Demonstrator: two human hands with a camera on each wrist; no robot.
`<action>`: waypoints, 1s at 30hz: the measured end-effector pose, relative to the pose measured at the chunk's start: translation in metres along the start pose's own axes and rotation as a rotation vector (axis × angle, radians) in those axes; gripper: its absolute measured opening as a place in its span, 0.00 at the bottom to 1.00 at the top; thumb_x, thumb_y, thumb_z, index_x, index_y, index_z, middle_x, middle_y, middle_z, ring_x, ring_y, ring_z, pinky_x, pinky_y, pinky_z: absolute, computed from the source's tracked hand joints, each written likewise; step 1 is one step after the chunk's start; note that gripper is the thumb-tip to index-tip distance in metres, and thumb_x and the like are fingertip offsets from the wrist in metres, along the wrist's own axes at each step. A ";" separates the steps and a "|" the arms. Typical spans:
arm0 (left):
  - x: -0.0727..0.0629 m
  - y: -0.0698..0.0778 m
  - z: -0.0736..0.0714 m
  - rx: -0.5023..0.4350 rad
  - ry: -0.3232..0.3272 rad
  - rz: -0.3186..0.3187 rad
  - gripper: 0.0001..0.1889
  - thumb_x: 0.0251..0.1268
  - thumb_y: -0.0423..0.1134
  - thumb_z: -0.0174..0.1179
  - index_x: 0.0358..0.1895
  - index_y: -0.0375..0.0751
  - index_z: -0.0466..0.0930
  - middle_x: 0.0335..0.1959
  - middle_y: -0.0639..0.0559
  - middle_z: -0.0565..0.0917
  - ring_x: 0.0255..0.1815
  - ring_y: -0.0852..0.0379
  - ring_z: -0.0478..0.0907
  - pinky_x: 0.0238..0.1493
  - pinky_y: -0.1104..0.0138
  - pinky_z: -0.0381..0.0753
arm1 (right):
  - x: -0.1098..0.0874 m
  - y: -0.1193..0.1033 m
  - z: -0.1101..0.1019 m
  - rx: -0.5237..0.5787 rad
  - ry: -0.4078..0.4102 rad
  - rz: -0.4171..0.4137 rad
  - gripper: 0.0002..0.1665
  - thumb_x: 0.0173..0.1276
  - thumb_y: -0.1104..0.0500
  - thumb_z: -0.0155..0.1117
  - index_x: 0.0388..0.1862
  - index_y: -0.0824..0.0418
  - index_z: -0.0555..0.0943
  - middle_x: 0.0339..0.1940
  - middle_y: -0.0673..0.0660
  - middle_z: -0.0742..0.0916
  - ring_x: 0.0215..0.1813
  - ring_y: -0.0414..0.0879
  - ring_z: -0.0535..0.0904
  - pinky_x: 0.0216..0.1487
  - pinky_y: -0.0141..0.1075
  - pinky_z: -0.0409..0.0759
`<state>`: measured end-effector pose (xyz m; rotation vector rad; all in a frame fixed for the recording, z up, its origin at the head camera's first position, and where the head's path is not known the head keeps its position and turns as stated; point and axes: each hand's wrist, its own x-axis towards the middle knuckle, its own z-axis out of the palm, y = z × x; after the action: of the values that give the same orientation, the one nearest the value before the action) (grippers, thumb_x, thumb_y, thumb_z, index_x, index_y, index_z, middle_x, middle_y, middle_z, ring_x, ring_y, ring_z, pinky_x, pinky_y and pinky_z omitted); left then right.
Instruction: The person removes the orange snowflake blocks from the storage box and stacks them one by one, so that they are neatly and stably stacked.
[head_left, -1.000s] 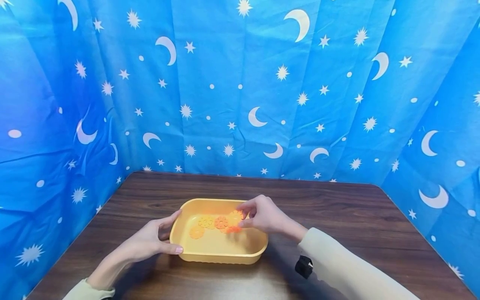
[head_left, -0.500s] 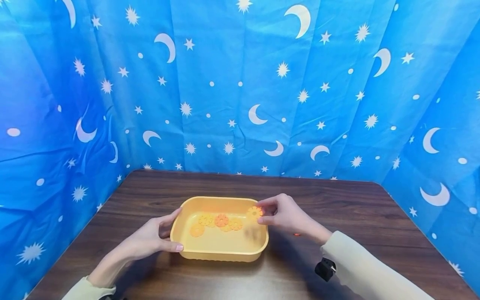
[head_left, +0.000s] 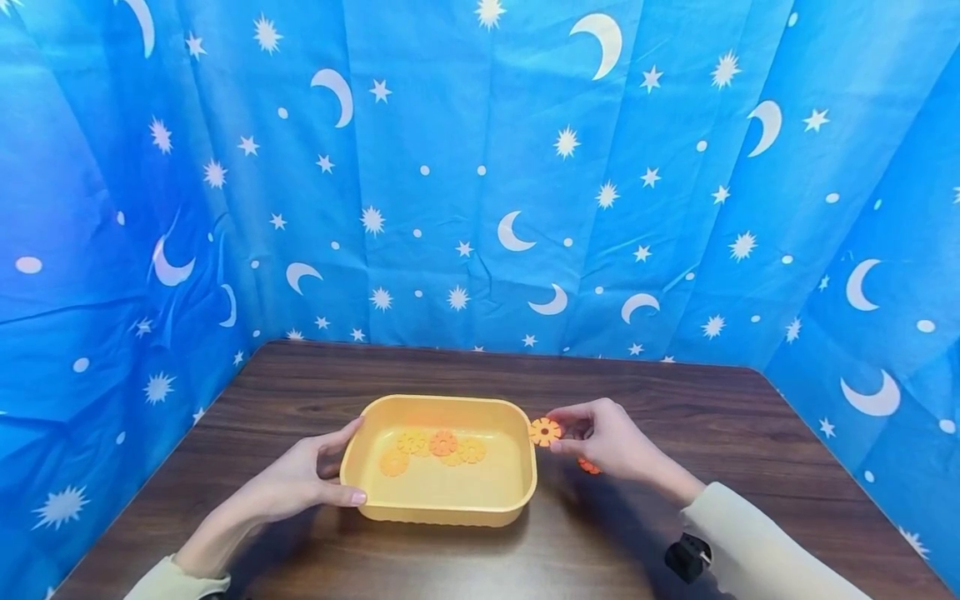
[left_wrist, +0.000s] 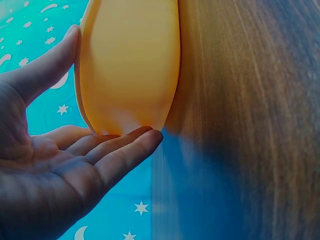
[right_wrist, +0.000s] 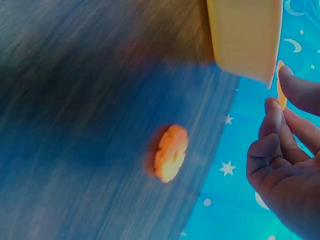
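A yellow plastic tub (head_left: 442,507) stands on the table, several flower-shaped plastic discs (head_left: 442,443) in orange and yellow lying on its floor. My left hand (head_left: 288,479) holds the tub's left end, thumb at the near corner and fingers at the far one; in the left wrist view its fingertips (left_wrist: 152,136) touch the outer wall. Just outside the tub's right rim, my right hand (head_left: 611,437) pinches a light orange flower-shaped disc (head_left: 543,432) between thumb and fingers. A redder orange disc (head_left: 588,466) lies on the table below that hand, partly hidden by it.
The dark wood-grain table (head_left: 337,375) reaches back to a blue curtain (head_left: 450,100) with white moons and stars, which also hangs at both sides. A small black device (head_left: 687,557) sits at the right sleeve.
My right hand has risen out of the tub and moved right past its rim with the light orange disc. A red-orange disc has come into view on the table. The left hand has stayed put.
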<state>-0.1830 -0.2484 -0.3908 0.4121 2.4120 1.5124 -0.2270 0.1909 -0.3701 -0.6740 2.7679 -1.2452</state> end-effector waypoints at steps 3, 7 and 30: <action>0.000 0.000 0.000 0.007 -0.001 0.002 0.58 0.56 0.41 0.81 0.85 0.35 0.51 0.79 0.27 0.63 0.72 0.28 0.71 0.66 0.45 0.77 | -0.004 0.008 -0.004 0.003 0.006 0.007 0.24 0.63 0.64 0.81 0.58 0.69 0.87 0.35 0.52 0.89 0.33 0.48 0.81 0.28 0.34 0.83; -0.001 0.002 0.000 0.013 0.006 -0.012 0.58 0.56 0.41 0.81 0.85 0.35 0.52 0.79 0.26 0.63 0.71 0.27 0.72 0.67 0.44 0.77 | -0.009 0.018 -0.008 0.016 0.009 0.027 0.25 0.63 0.64 0.81 0.58 0.69 0.86 0.34 0.52 0.88 0.33 0.48 0.80 0.27 0.34 0.82; -0.001 0.003 0.001 0.040 0.012 -0.022 0.57 0.56 0.44 0.81 0.85 0.38 0.53 0.79 0.28 0.63 0.73 0.27 0.69 0.69 0.38 0.72 | -0.041 0.067 -0.025 -0.018 0.070 0.145 0.25 0.64 0.63 0.80 0.59 0.69 0.86 0.36 0.54 0.85 0.32 0.49 0.76 0.26 0.33 0.73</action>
<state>-0.1811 -0.2466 -0.3881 0.3844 2.4515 1.4645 -0.2204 0.2644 -0.4072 -0.4295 2.8272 -1.2394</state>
